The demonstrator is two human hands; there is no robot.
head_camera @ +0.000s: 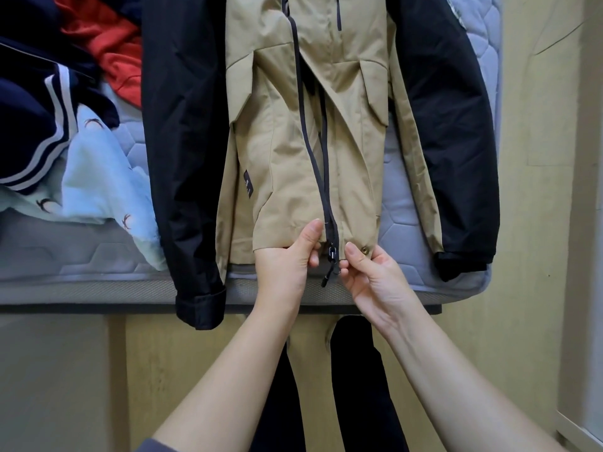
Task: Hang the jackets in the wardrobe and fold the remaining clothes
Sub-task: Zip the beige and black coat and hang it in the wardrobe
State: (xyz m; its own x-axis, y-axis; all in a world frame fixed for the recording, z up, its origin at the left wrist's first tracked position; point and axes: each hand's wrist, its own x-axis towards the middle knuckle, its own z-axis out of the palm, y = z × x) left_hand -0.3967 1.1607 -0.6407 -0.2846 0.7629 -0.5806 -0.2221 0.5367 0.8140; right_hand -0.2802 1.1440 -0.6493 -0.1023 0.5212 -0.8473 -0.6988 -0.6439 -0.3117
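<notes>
**Jacket zip: joining the bottom ends at the hem**

The tan jacket with black sleeves (287,158) lies front-up on the mattress (408,203), its hem at the near edge. The zip tapes gape higher up, and the slider (332,251) sits at the hem. Whether the pin is already seated cannot be told. Judgement: hold both hem ends level and taut, push the pin fully home, then draw the slider up; a skewed start would likely jam. The left hand (287,256) pinches the left hem panel between thumb and curled fingers, just beside the slider. The right hand (372,275) pinches the right zip end between thumb and forefinger, near a snap button (364,249). Both forearms reach in from below and converge at the hem. A heap of other clothes (65,125) lies to the left.
</notes>
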